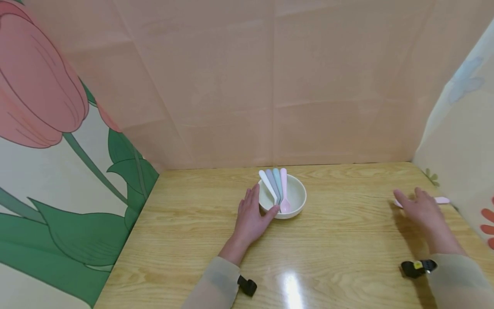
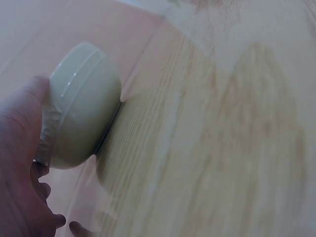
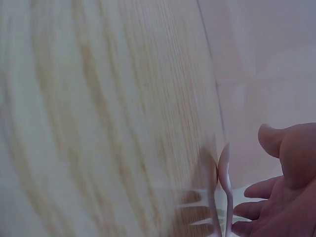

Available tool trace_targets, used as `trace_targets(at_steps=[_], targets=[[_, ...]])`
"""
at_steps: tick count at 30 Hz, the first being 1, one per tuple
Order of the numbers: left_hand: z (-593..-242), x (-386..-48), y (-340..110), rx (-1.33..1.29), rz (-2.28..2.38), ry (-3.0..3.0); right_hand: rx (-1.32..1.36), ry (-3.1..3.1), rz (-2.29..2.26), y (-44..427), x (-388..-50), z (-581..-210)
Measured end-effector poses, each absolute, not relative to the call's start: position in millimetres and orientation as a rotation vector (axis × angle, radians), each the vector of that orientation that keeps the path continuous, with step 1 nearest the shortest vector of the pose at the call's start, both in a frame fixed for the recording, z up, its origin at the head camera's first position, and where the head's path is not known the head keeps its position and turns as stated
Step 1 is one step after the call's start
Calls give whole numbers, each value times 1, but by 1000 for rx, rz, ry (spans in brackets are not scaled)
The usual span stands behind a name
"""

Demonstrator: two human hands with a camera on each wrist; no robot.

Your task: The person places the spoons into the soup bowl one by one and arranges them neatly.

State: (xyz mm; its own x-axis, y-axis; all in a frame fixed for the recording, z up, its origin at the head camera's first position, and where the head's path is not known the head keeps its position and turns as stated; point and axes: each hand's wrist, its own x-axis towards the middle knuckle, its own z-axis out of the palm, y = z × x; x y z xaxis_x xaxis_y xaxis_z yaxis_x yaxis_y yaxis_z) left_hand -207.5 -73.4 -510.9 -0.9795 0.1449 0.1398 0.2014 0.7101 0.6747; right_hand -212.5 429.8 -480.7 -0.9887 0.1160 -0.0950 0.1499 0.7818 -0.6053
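A cream bowl (image 1: 299, 201) stands upright on the wooden table, and several small utensils lean in it, handles up. Among them are a white handle (image 1: 267, 182), a lavender one, a blue-green one and a pink spoon (image 1: 284, 193). My left hand (image 1: 248, 216) holds the bowl's near left side, thumb at the rim and fingers along the left. In the left wrist view the thumb touches the bowl (image 2: 89, 108). Far to the right, my right hand (image 1: 424, 210) hovers with spread fingers over another pink spoon (image 1: 442, 200), which it partly hides. The right wrist view shows this spoon (image 3: 226, 182) just beyond the fingertips.
The wood-grain table (image 1: 339, 257) meets a plain pinkish backdrop (image 1: 216, 107) behind the bowl. A tulip-printed panel (image 1: 46, 171) borders the left, a pale printed panel (image 1: 463, 150) the right, close to the right-hand spoon.
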Motion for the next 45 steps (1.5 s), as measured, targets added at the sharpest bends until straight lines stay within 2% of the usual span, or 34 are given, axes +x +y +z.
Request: trace_targets(at_steps=[16, 25, 35, 45], targets=[[-511, -207, -74, -284, -1135, -2823, 189, 2842, -1140, 419, -218, -478], [-513, -208, -74, -289, -1133, -2818, 544, 2962, -936, 431, -219, -480], [-513, -208, -74, -294, -1132, -2817, 661, 2917, -935, 435, -217, -479], [-513, -207, -75, -305, -1129, -2815, 579, 2941, -813, 445, -228, -488]])
